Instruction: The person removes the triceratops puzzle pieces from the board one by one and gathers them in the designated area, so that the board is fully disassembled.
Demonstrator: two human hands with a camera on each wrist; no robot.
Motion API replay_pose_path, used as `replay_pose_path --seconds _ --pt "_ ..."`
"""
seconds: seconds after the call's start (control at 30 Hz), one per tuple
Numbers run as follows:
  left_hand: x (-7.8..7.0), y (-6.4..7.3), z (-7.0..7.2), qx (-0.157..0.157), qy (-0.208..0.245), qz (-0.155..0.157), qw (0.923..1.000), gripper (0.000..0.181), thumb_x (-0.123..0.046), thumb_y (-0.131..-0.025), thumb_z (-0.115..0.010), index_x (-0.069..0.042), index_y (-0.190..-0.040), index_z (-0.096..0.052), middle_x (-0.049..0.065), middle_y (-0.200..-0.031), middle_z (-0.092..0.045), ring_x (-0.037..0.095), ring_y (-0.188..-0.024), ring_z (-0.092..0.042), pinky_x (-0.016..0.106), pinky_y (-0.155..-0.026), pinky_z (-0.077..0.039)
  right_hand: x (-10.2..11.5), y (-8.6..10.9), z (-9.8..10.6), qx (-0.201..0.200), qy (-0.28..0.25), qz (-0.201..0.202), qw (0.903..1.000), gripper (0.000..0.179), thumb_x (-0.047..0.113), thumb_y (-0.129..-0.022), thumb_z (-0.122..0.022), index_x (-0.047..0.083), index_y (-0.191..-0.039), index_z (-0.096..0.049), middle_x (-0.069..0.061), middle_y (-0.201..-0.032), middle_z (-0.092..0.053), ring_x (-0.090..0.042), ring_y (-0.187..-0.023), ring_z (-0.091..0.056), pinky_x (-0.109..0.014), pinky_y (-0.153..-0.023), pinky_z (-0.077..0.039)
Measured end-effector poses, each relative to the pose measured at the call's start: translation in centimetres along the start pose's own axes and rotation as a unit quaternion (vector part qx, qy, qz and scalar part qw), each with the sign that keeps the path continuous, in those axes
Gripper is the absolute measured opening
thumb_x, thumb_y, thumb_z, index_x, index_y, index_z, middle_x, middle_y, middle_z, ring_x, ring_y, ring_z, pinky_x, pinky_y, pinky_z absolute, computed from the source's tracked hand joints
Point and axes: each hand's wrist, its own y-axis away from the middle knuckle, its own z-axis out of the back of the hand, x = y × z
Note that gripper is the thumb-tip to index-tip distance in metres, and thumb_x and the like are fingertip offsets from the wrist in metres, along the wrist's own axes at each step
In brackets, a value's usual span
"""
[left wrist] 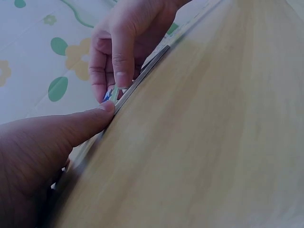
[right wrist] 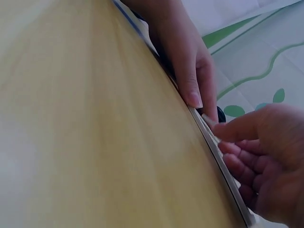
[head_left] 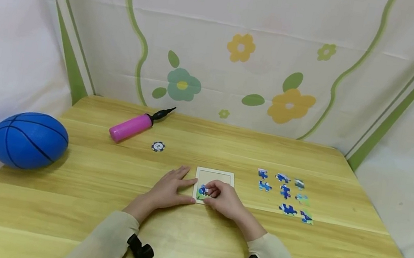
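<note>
A small white-rimmed puzzle tray (head_left: 215,171) lies flat on the table, in the middle of the head view. My left hand (head_left: 169,188) rests at its left side with fingers extended, the thumb touching the lower left corner. Over the tray's lower left part, my right hand (head_left: 226,200) pinches a blue and green jigsaw piece (head_left: 202,189) between thumb and fingers. In the right wrist view only the thin edge of the piece (right wrist: 208,120) shows beside the thumb. Whether another piece lies beneath it, I cannot tell.
Several loose jigsaw pieces (head_left: 285,191) lie spread to the right of the tray. A poker chip (head_left: 158,146) and a pink hand pump (head_left: 131,128) lie to the back left. A blue ball (head_left: 29,140) sits by the table's left edge. A flowered cloth (head_left: 212,44) hangs behind.
</note>
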Motion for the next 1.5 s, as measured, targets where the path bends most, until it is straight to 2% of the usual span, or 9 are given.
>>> replay_pose_path --seconds 0.17,0.33,0.67,0.87,1.13,1.33,1.5 --pt "0.0 0.1 -0.1 0.001 -0.004 0.006 1.0 0.063 -0.055 -0.074 -0.056 -0.019 -0.125 -0.048 0.013 -0.138 -0.022 0.025 -0.128 -0.012 0.041 -0.101 -0.009 -0.5 0.6 1.4 -0.012 -0.04 -0.001 0.9991 0.027 0.007 -0.073 -0.068 0.002 -0.098 -0.058 -0.003 -0.082 -0.055 -0.016 -0.073 -0.05 -0.027 -0.065 -0.043" --pt "0.1 0.1 -0.3 -0.003 -0.003 0.004 1.0 0.062 -0.053 -0.074 -0.058 -0.018 -0.125 -0.048 0.013 -0.138 -0.023 0.025 -0.128 -0.012 0.04 -0.101 -0.009 -1.4 2.0 3.9 -0.043 -0.04 0.002 0.9983 0.025 0.009 -0.075 -0.067 0.006 -0.099 -0.06 -0.001 -0.084 -0.058 -0.017 -0.076 -0.05 -0.034 -0.073 -0.04" --pt "0.2 0.0 -0.3 -0.011 -0.002 -0.005 0.9999 0.063 -0.052 -0.073 -0.058 -0.017 -0.125 -0.049 0.014 -0.138 -0.023 0.025 -0.127 -0.013 0.039 -0.101 -0.01 -4.1 5.6 9.5 -0.093 0.015 -0.011 0.9955 0.033 0.02 -0.076 -0.066 0.008 -0.105 -0.058 -0.003 -0.095 -0.057 -0.02 -0.087 -0.05 -0.039 -0.077 -0.036" --pt "0.2 0.0 -0.3 -0.01 -0.002 -0.004 0.9999 0.063 -0.052 -0.074 -0.058 -0.017 -0.125 -0.048 0.014 -0.138 -0.023 0.025 -0.127 -0.013 0.04 -0.101 -0.01 -5.5 7.0 11.5 -0.102 0.046 -0.017 0.9935 0.035 0.018 -0.078 -0.065 0.003 -0.108 -0.056 -0.009 -0.099 -0.057 -0.025 -0.089 -0.05 -0.038 -0.074 -0.038" --pt "0.1 0.0 -0.2 -0.006 0.001 -0.003 1.0 0.063 -0.052 -0.074 -0.058 -0.017 -0.125 -0.048 0.013 -0.138 -0.022 0.024 -0.128 -0.012 0.039 -0.101 -0.009 -8.2 7.5 12.1 -0.098 0.021 -0.046 0.9939 0.033 0.014 -0.077 -0.066 0.002 -0.106 -0.058 -0.011 -0.098 -0.057 -0.022 -0.082 -0.051 -0.027 -0.066 -0.044" --pt "0.1 0.0 -0.2 -0.003 0.005 0.003 1.0 0.063 -0.053 -0.074 -0.058 -0.018 -0.126 -0.048 0.012 -0.139 -0.022 0.022 -0.128 -0.011 0.039 -0.101 -0.009 -9.2 7.6 11.6 -0.111 0.039 -0.052 0.9917 0.032 0.017 -0.076 -0.067 0.005 -0.105 -0.06 -0.009 -0.1 -0.054 -0.021 -0.087 -0.049 -0.031 -0.073 -0.041" --pt "0.0 0.1 -0.2 -0.004 0.006 0.003 1.0 0.063 -0.052 -0.074 -0.058 -0.018 -0.125 -0.048 0.012 -0.139 -0.022 0.023 -0.128 -0.012 0.039 -0.101 -0.009 -9.3 7.4 11.2 -0.114 0.066 -0.044 0.9903 0.031 0.018 -0.077 -0.066 0.007 -0.105 -0.06 -0.006 -0.095 -0.053 -0.02 -0.085 -0.047 -0.034 -0.072 -0.04"
